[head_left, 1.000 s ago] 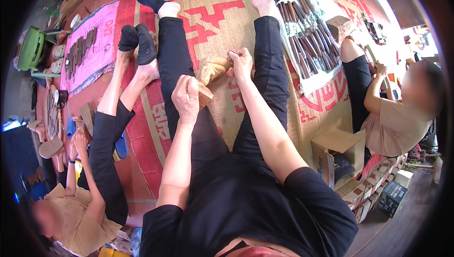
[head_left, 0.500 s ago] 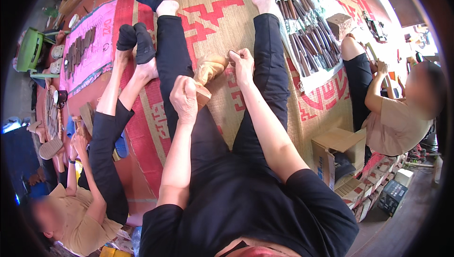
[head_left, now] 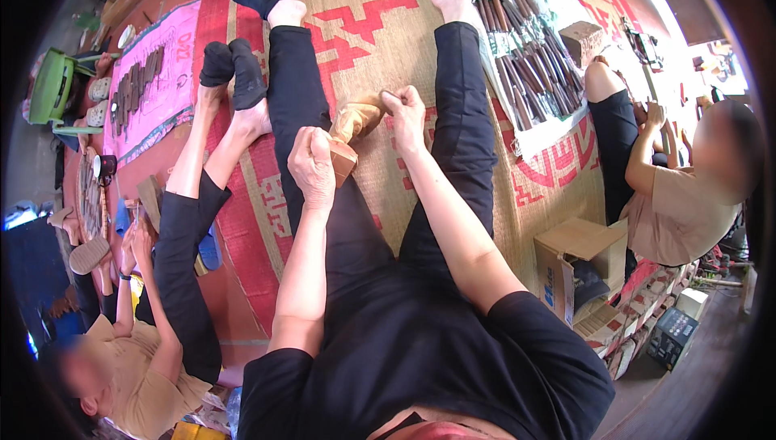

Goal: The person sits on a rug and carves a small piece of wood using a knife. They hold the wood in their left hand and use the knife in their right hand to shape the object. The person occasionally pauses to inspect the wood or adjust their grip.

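Observation:
Between my legs is a tan wooden carving (head_left: 356,119) with rounded, shaped forms and a flat, squared base. My left hand (head_left: 312,167) is closed round the left side of it, close to the base, and holds it tilted. At the carving's far right end is my right hand (head_left: 406,118), its fingers curled and the thumb pressed on the forefinger. Whatever is in that pinch is too small to make out. Fingertip and wood look very near or touching; which, I cannot tell.
I sit on a red and straw-coloured mat (head_left: 364,60). Rows of carving tools (head_left: 537,60) lie on a white sheet at right, with a cardboard box (head_left: 558,270) nearer. More tools (head_left: 136,88) lie on a pink cloth (head_left: 174,31) at left. Co-workers sit on both sides.
My right hand has moved a little left, up to the carving's far end. My left hand and the carving have barely shifted. The co-worker's hands at left have come together.

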Available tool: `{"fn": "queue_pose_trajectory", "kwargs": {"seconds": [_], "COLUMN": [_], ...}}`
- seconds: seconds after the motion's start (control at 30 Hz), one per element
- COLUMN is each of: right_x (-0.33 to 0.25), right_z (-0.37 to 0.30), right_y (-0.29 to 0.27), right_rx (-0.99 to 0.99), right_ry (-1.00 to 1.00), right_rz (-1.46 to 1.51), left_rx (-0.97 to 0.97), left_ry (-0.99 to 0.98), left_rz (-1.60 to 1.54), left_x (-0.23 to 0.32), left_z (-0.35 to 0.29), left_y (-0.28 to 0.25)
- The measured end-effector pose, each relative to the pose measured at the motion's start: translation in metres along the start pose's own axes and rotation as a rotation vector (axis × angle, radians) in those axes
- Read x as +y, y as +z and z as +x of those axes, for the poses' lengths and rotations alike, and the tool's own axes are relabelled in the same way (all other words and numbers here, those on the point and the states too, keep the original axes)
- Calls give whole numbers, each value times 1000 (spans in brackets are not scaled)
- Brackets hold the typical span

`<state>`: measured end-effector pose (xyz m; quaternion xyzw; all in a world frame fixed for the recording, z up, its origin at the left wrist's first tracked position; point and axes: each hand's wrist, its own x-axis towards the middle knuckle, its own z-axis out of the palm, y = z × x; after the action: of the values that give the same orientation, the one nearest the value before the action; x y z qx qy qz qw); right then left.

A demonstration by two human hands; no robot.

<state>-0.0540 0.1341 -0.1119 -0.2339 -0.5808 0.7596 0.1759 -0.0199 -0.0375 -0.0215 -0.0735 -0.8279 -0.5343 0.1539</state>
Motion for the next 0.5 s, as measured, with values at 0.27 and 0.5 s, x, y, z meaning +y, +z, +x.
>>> {"fn": "queue_pose_trajectory", "kwargs": {"seconds": [0.27,0.5], "right_x": [3,3], "right_z": [26,-4], "right_y": [-4,1], "right_rx": [205,-10], "right_ry": [191,-42], "right_rz": [-14,38], "left_rx": [-20,0], "left_ry": [49,-19], "left_rz": [0,18], "left_x": [1,-2], "left_z": [-2,3], "left_y": [4,-3]}}
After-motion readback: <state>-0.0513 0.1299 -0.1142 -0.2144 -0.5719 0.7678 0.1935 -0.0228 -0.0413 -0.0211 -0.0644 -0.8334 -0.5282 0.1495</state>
